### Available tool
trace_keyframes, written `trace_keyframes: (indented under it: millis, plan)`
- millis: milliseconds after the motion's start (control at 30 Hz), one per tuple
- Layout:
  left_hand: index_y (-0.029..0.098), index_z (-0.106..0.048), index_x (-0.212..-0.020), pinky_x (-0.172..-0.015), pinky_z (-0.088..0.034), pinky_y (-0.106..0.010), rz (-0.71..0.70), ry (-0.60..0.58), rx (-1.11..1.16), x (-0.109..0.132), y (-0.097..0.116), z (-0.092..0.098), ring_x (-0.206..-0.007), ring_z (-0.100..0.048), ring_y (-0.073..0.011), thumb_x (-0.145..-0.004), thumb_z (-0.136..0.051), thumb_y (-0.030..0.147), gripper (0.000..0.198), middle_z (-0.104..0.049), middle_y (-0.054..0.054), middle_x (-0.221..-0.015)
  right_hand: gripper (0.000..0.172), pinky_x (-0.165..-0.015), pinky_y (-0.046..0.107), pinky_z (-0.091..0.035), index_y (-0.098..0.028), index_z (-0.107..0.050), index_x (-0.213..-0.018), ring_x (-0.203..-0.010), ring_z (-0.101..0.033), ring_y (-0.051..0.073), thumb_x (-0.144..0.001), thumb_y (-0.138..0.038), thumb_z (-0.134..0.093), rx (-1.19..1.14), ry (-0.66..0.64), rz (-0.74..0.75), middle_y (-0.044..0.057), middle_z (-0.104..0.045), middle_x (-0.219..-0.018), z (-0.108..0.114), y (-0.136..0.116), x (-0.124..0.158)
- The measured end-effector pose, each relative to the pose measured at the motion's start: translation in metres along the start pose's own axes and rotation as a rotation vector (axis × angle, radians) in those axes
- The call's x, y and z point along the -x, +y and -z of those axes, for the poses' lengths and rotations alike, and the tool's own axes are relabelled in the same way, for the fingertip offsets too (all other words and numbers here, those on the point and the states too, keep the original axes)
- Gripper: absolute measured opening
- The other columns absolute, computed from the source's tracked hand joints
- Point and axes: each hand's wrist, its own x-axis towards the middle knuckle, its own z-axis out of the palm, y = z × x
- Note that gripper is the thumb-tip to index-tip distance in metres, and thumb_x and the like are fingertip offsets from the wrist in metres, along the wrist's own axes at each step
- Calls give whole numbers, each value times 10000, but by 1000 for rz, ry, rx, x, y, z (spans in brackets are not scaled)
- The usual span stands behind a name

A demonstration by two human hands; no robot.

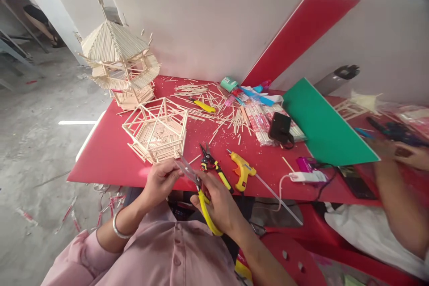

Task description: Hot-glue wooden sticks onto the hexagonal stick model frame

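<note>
My right hand is closed around yellow-handled shears, their silver blades pointing up and left toward my other hand. My left hand is pinched by the blade tips, at the table's front edge; whatever is between its fingers is too small to make out. Just beyond it sits a six-sided frame of thin wooden sticks, with a stick-covered base. Black-bladed pruning shears with yellow grips lie right of my hands, beside a yellow glue gun with a long glue stick in its back.
A tiered stick pavilion stands at the back left. Loose sticks, yellow pliers and bagged sticks lie behind. A green board leans at right. A power strip and a co-worker's arm are nearby.
</note>
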Motion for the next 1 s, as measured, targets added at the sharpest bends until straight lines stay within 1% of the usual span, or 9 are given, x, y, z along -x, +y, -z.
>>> trace_keyframes:
  millis: [133,233,367,467,600,700,767,867,1000]
  plan:
    - [177,-708,-750,-585,-458,-231,-11,-5,-88,18,4,12,-600,-605,-131,-958,-542,250,276,-675,-32,-649,359,-720,296,-503,-224,-568,-1238,-773,-615,186,-899,-339,-599,-126,-51,-10,47,-661,-949,-21,-6,7]
    - [175,-736,-807,-593,-476,-232,36,-13,-110,37,5,18,-619,-633,-138,-955,-543,235,250,-719,-49,-713,251,-718,279,-503,-227,-598,-1144,-752,-613,178,-897,-250,-557,-160,-64,2,36,-662,-893,-40,-6,15]
    - [182,-741,-801,-631,-504,-230,149,21,-92,67,2,22,-669,-671,-147,-957,-545,225,255,-747,-52,-762,320,-684,260,-495,-224,-583,-1141,-721,-607,167,-841,-149,-501,-148,-93,28,32,-651,-885,-67,-1,29]
    - [185,-738,-815,-640,-513,-232,178,71,-67,83,0,23,-680,-676,-151,-955,-556,242,237,-752,-53,-779,367,-655,247,-471,-222,-562,-1161,-692,-592,157,-814,-134,-482,-118,-130,37,20,-631,-865,-81,2,34]
    - [183,-737,-802,-621,-510,-238,204,100,-56,92,-1,29,-648,-656,-147,-959,-551,265,257,-744,-56,-766,392,-642,239,-450,-229,-557,-1145,-673,-575,155,-775,-122,-484,-94,-155,65,4,-600,-814,-85,-2,30]
    - [189,-743,-806,-649,-518,-242,198,96,-64,90,0,35,-694,-676,-154,-965,-539,252,266,-751,-54,-787,400,-638,239,-445,-231,-557,-1137,-667,-563,153,-764,-110,-479,-85,-178,68,-2,-584,-808,-81,-9,23]
    - [193,-744,-811,-642,-513,-236,165,100,-91,86,2,37,-687,-680,-149,-961,-539,229,257,-749,-46,-774,406,-653,240,-449,-238,-553,-1133,-702,-569,157,-757,-102,-480,-87,-194,62,2,-590,-844,-79,-14,20]
    - [196,-738,-814,-614,-499,-222,104,118,-142,82,4,39,-652,-668,-135,-954,-540,193,243,-743,-37,-745,377,-680,245,-453,-240,-554,-1110,-754,-582,166,-769,-102,-470,-97,-185,58,11,-600,-873,-79,-18,17]
    - [188,-731,-785,-605,-495,-235,117,126,-189,82,6,39,-642,-647,-140,-971,-510,213,290,-732,-51,-734,337,-642,238,-434,-228,-554,-1090,-676,-563,155,-784,-118,-466,-101,-154,68,-2,-587,-807,-81,-18,18]
